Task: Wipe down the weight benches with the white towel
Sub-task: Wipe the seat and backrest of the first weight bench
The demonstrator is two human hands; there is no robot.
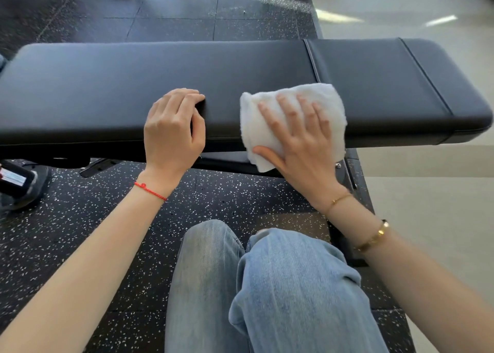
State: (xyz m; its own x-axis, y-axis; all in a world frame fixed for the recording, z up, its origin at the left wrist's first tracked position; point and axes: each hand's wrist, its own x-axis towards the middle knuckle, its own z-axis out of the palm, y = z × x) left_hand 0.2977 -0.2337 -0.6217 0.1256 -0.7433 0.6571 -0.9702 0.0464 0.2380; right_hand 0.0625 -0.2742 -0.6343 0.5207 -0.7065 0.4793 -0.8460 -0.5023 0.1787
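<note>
Towel [267, 128] lies under right hand [299, 141], draped over bench [133, 71] edge.

towel [291, 117] white | bench [133, 79] black, perhaps navy | floor [80, 232] black, white-speckled

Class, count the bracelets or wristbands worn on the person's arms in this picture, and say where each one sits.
3. A red string bracelet on the left wrist; a thin gold chain on the right wrist; a wider gold bangle further up that right forearm. None seems hidden.
</note>
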